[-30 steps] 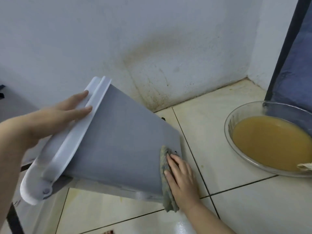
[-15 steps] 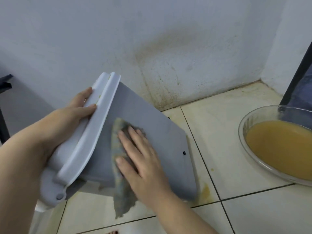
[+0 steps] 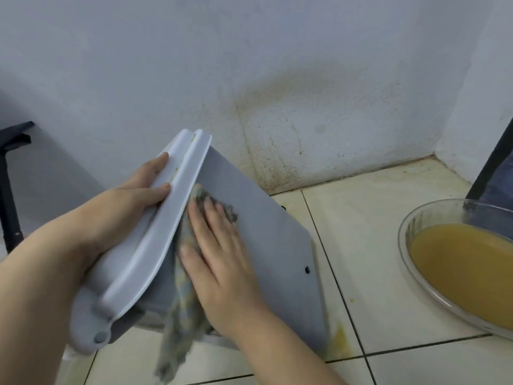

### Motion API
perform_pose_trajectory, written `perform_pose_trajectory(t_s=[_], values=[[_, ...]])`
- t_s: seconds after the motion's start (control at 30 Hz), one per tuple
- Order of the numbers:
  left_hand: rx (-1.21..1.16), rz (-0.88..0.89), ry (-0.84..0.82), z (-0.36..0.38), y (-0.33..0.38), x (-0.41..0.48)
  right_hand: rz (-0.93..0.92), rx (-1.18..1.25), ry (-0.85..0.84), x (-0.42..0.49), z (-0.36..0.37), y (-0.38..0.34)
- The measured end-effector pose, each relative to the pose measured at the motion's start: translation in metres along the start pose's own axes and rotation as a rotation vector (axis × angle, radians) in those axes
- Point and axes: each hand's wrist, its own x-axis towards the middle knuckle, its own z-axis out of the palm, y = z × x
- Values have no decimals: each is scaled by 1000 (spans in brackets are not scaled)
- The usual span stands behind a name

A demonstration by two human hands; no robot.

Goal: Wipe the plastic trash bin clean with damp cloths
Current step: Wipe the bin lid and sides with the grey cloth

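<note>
Down on the floor tiles (image 3: 388,295) in the wall corner, the trash bin (image 3: 266,234) lies tipped over. Its base touches the tile on the right, and its white lid (image 3: 163,232) end is raised on the left, nearer you. So the long axis runs left to right, from lid to base.

Your right hand (image 3: 222,259) lies flat on the cloth (image 3: 180,309), fingers straight and a bit spread. It's pressing the cloth onto the grey side right up against the lid rim, not pinching it. The loose end of the cloth hangs off the lower edge.

From that grip, the bare grey side stretches away to the right toward the base. I'd guess the next stroke goes along the axis, and the right hand is the one placed for it.

Your left hand (image 3: 130,201) braces the lid, fingers laid fairly straight on it.

Count: one bin, one cloth in view, two hands. There's also one glass bowl (image 3: 405,232) of murky yellow-brown water (image 3: 466,270) well apart on the right.
</note>
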Motion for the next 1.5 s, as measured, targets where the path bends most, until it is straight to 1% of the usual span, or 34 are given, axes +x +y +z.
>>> perform_pose_trajectory(t_s=[0.03, 0.07, 0.1, 0.13, 0.2, 0.27, 0.3, 0.33, 0.37, 0.4, 0.43, 0.5, 0.57, 0.6, 0.63, 0.67, 0.7, 0.77, 0.8, 0.83, 0.87, 0.9, 0.97, 1.03, 1.1, 1.17, 1.23, 1.3, 1.33, 1.37, 1.43, 1.47, 1.5], values=[[-2, -1, 1, -1, 0, 0, -70, -28, 13, -23, -4, 17], [-3, -4, -4, -2, 0, -1, -83, -43, 40, -47, -12, 40], [-1, -6, -10, -3, -1, -1, -10, -27, 66, -65, -22, 65], [2, -1, -18, -3, -2, 0, 140, 26, 82, -79, -32, 90], [-4, 8, -40, -5, -4, 0, 502, 151, 72, -81, -45, 129], [-24, 10, -64, -4, -3, 1, 825, 126, 70, -53, -51, 148], [-27, 10, -75, -3, -3, 2, 907, 63, 87, -30, -51, 147], [-26, 7, -84, -4, -2, 3, 893, -23, 88, -5, -48, 137], [-24, 3, -89, -4, -3, 5, 807, -70, 76, 18, -41, 121], [-24, -4, -93, -5, -5, 6, 674, -78, 56, 35, -29, 98], [-24, -8, -94, -7, -8, 8, 493, -66, 39, 43, -18, 71], [-19, -5, -87, -12, -14, 11, 105, -33, 17, 30, -7, 28], [-11, 4, -90, -16, -20, 11, -115, -2, -47, -8, -15, 36], [-19, 3, -100, -17, -21, 10, -139, 5, -62, -27, -24, 56], [-34, 4, -116, -17, -22, 10, -71, 33, -63, -40, -33, 79], [-46, 6, -127, -17, -22, 10, 73, 70, -45, -47, -43, 103], [-56, 9, -135, -17, -22, 9, 256, 106, 1, -48, -48, 126], [-68, 20, -136, -14, -19, 9, 623, 100, 83, -28, -51, 159], [-73, 28, -130, -11, -17, 8, 753, 79, 105, -10, -51, 166], [-72, 37, -121, -8, -13, 8, 828, 57, 101, 12, -49, 168], [-64, 41, -113, -5, -10, 7, 830, 38, 76, 36, -46, 162], [-53, 42, -108, -3, -6, 6, 762, 14, 35, 59, -42, 150], [-33, 40, -99, 0, -1, 4, 551, -38, -18, 95, -29, 107], [-3, 30, -76, 0, 1, 2, 393, 4, -59, 102, -17, 56], [17, 16, -41, 1, 2, 2, 268, 44, -73, 75, -6, 12], [15, 23, -29, 2, 2, 2, 147, 61, -16, 27, 1, -17], [19, 26, -32, 0, 0, 3, -6, -69, 72, -22, 7, -21], [32, 10, -46, -3, -4, 6, -122, -245, 184, -67, 6, 3], [39, 1, -51, -6, -6, 6, -123, -311, 221, -88, 0, 21], [43, -1, -52, -8, -8, 7, -79, -328, 218, -105, -8, 41], [39, 0, -61, -9, -10, 7, 75, -249, 141, -131, -28, 85], [29, 0, -70, -9, -9, 8, 152, -281, 123, -135, -37, 105], [19, 3, -80, -7, -7, 7, 211, -335, 35, -132, -42, 125]])
